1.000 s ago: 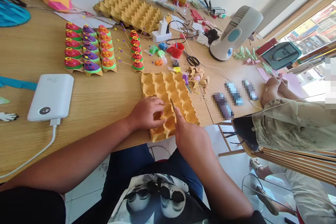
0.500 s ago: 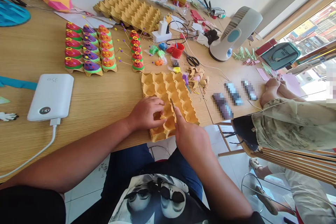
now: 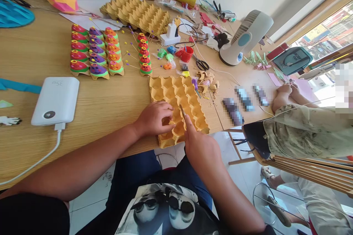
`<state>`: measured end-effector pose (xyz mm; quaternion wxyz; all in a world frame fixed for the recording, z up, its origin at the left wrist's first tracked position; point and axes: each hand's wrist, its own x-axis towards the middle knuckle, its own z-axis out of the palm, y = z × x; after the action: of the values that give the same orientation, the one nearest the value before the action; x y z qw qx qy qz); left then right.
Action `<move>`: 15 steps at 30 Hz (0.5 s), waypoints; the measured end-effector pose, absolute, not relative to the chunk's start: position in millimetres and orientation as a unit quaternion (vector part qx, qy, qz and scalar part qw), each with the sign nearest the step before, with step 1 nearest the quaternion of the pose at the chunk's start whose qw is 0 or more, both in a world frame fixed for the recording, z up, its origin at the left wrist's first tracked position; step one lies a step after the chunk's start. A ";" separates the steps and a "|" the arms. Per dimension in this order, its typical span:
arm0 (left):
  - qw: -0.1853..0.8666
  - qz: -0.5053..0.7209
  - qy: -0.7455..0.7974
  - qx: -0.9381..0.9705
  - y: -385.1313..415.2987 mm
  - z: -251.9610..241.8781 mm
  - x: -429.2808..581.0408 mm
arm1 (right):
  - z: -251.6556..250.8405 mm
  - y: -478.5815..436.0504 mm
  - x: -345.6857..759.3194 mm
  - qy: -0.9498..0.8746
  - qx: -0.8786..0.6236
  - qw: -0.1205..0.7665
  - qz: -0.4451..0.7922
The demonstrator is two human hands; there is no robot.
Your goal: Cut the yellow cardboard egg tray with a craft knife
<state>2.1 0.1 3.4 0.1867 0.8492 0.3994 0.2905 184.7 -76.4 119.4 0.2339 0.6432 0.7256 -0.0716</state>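
A yellow cardboard egg tray (image 3: 171, 91) lies at the near edge of the wooden table (image 3: 104, 102), partly overhanging it. My left hand (image 3: 154, 118) rests on the tray's near cups, fingers curled and pressing down on the cardboard. My right hand (image 3: 200, 147) is closed round a thin cutting blade (image 3: 182, 110), whose tip sits in the tray just right of my left fingers. Cardboard scraps (image 3: 206, 79) lie beside the tray's far right corner.
Rows of painted egg-cup figures (image 3: 95, 53) stand at the far left, a second egg tray (image 3: 138, 11) behind them. A white power bank (image 3: 55, 101) with cable lies left. Scissors (image 3: 202, 64), a red cup (image 3: 187, 53) and a desk fan (image 3: 244, 38) stand beyond. Another person's arm (image 3: 300, 125) rests right.
The view has shifted slightly. My hands and the blade stay almost where they were on the tray. The other person's hands have moved a little farther away.
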 end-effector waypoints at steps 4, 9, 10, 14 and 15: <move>0.187 0.295 0.400 0.848 0.2 3.2 2.7 | 119.6 -85.0 189.3 0.727 0.641 0.236 -0.071; 0.181 0.298 0.396 0.850 0.2 4.2 3.1 | 116.4 -92.5 194.9 0.732 0.636 0.237 -0.059; 0.182 0.297 0.397 0.849 0.2 4.3 3.1 | 116.2 -93.3 195.4 0.732 0.637 0.237 -0.059; 0.184 0.295 0.399 0.849 0.1 3.8 2.6 | 116.9 -95.5 195.0 0.733 0.634 0.240 -0.058; 0.184 0.295 0.398 0.849 0.0 3.7 2.5 | 117.1 -96.1 195.3 0.735 0.633 0.238 -0.056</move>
<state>2.5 0.0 3.7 0.1840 0.8488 0.3983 0.2950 195.3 -96.1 117.1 0.2381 0.6328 0.7346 -0.0563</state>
